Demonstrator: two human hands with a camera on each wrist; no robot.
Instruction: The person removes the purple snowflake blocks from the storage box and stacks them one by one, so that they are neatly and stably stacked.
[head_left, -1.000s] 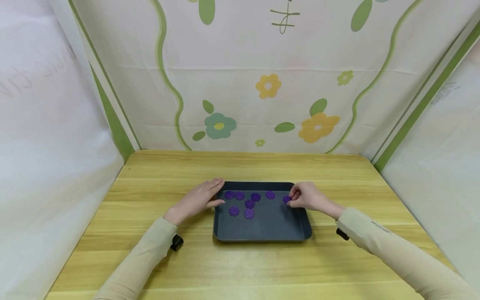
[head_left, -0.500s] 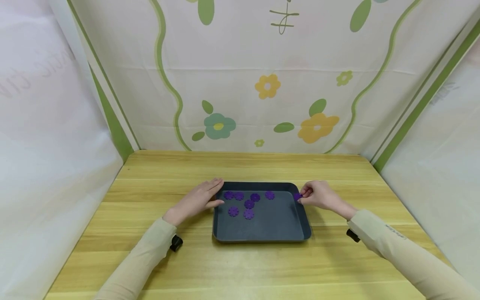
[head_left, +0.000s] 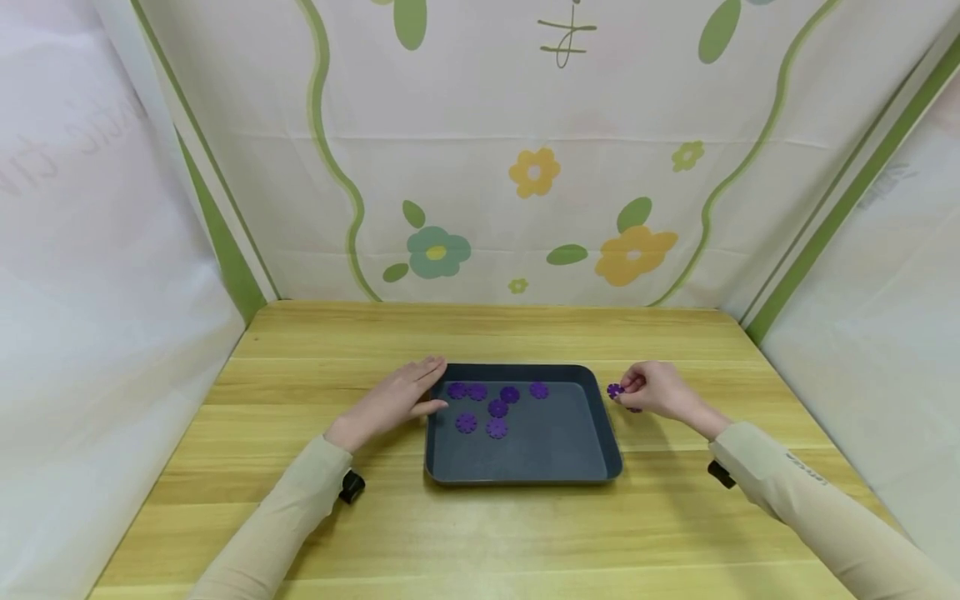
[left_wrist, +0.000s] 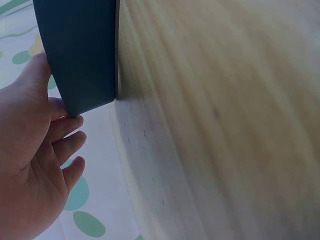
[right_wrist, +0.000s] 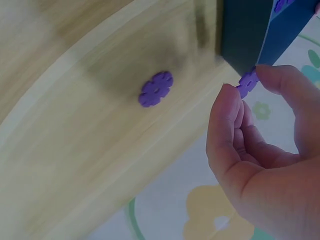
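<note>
In the head view, the purple disc is pinched by the right hand, just outside the dark tray, whose long axis runs between the hands; flowered cloth hangs beyond. Left wrist: the left hand, loosely extended, touches the tray's wall. Right wrist: a loose disc lies on the wooden table, nearest the right hand.

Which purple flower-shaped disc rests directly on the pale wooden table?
The purple flower-shaped disc partly hidden behind the right-hand grip in the head view. Another disc is pinched in that grip; seven more discs lie inside the dark grey rectangular tray.
</note>
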